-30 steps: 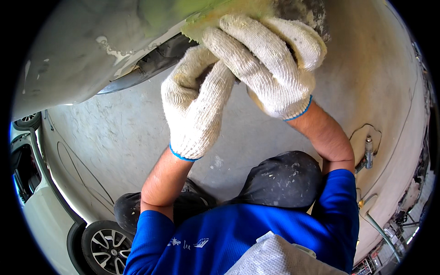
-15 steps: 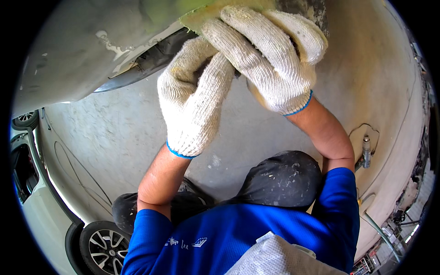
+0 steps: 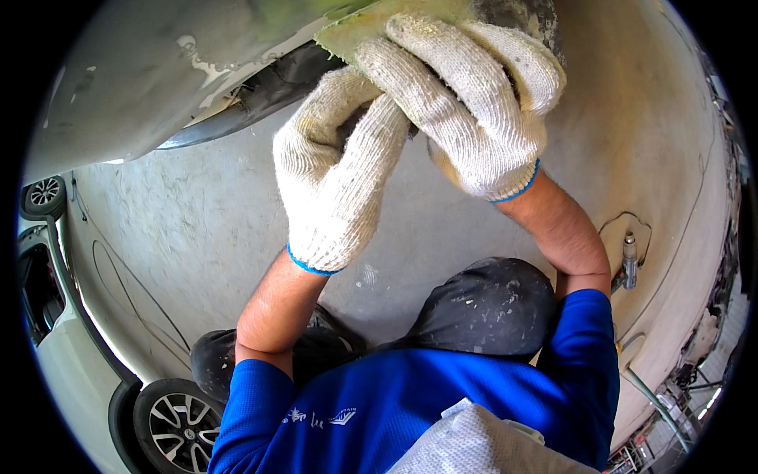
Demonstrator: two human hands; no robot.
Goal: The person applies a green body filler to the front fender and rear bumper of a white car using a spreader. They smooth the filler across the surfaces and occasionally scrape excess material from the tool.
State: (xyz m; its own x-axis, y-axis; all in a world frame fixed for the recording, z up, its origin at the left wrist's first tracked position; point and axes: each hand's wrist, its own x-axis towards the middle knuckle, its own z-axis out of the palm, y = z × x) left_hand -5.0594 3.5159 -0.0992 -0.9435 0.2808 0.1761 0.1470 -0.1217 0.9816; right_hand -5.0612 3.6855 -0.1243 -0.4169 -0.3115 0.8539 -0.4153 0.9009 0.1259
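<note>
My hands both wear white knitted gloves with blue cuffs. At the top centre my right hand is closed on a thin flat sheet with a ragged edge, smeared yellow-green; its exact kind cannot be made out. The sheet overlaps the lower edge of a grey car body panel with pale bare patches and a green area. Just left of it, my left hand is curled, thumb and fingers pinched together against the right hand's index finger. What lies inside that pinch is hidden.
A dark curved part shows beneath the panel's edge. At the left stands a pale car with a spoked wheel. Thin cables run over the grey floor. A corded metal tool lies at right, near a hose.
The sheet and both gloved hands have shifted slightly toward me relative to the panel. The whole view has turned a little. Both grips look the same.
</note>
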